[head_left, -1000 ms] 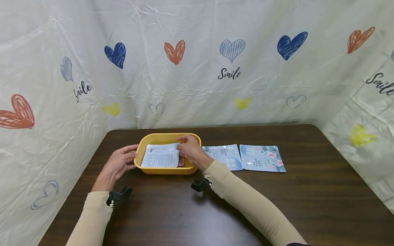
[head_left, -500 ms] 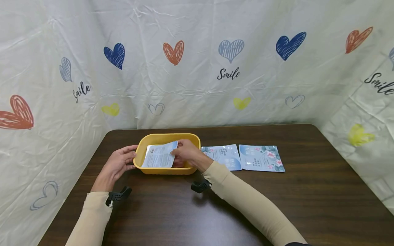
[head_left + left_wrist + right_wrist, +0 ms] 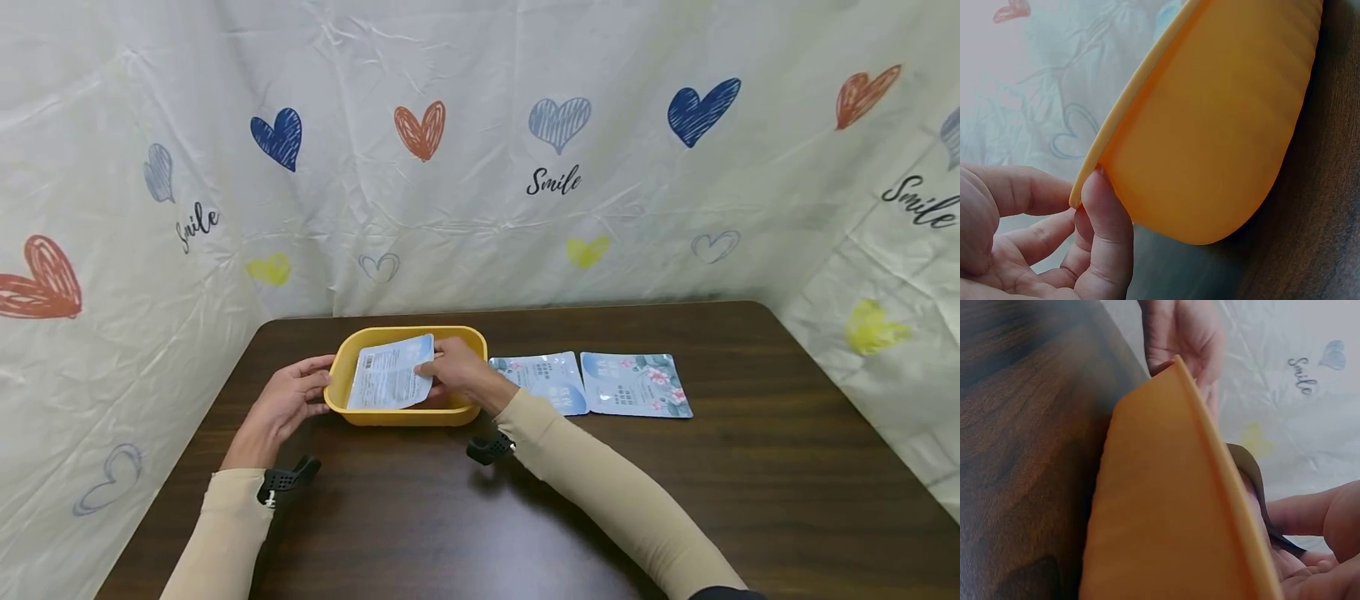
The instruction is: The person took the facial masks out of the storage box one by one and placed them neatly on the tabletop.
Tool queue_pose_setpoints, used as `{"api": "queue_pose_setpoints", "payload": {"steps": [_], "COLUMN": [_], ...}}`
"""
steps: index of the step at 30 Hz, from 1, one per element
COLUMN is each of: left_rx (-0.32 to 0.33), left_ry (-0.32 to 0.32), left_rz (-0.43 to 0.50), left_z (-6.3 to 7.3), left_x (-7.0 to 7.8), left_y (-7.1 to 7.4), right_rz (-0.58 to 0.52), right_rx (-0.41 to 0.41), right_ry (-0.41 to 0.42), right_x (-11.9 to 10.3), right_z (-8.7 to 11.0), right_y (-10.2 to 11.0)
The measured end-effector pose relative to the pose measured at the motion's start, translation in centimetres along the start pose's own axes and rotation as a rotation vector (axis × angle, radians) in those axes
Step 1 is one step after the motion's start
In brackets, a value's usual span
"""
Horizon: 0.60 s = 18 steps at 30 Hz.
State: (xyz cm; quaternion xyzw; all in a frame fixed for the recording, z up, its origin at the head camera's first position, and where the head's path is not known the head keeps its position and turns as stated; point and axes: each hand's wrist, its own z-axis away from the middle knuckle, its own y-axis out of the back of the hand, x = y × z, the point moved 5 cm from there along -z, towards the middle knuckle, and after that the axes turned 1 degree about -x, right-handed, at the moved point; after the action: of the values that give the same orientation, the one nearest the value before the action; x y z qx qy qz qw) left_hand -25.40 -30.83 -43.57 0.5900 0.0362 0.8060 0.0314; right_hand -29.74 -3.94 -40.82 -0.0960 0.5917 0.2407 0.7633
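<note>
A yellow plastic basket (image 3: 408,418) stands at the back left of the table. My left hand (image 3: 281,406) is at its left end; in the left wrist view its thumb and fingers pinch the basket rim (image 3: 1132,97). Inside the basket my right hand (image 3: 463,371) pinches the right side of a pale blue face mask sachet (image 3: 384,379), printed text facing up. That sachet is tilted, its right edge raised. Something pinkish lies below it, mostly hidden. In the right wrist view the basket wall (image 3: 1160,487) covers part of the right hand (image 3: 1329,531).
Two light blue floral sachets lie flat to the right of the basket, a nearer one (image 3: 551,383) and a farther one (image 3: 637,385). They rest on a dark wooden table (image 3: 420,517). A white curtain (image 3: 480,250) with printed hearts hangs behind and at the sides.
My right hand has moved from the sachet's upper right corner to its right side and now pinches it. The sachet's right edge has risen. The left hand stays on the basket.
</note>
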Motion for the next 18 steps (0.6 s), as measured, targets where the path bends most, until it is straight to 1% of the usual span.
{"api": "queue_pose_setpoints", "payload": {"steps": [3,9,12,18], "left_rx": [0.000,-0.004,0.005,0.027], "left_ry": [0.002,-0.004,-0.001,0.011], "left_rz": [-0.006,-0.009,-0.018,-0.061], "left_z": [-0.1,0.0,-0.1,-0.1], "left_x": [0.0,0.2,0.2,0.3], "left_y": [0.0,0.0,0.1,-0.1], "right_rz": [0.011,0.018,0.029,-0.027], "right_rx": [0.004,-0.040,-0.046,-0.045], "right_ry": [0.020,0.034,0.032,0.042], "right_x": [-0.4,-1.2,-1.6,-1.7], "right_z": [0.5,1.8,2.6,3.7], "right_y": [0.6,1.6,2.3,3.9]}}
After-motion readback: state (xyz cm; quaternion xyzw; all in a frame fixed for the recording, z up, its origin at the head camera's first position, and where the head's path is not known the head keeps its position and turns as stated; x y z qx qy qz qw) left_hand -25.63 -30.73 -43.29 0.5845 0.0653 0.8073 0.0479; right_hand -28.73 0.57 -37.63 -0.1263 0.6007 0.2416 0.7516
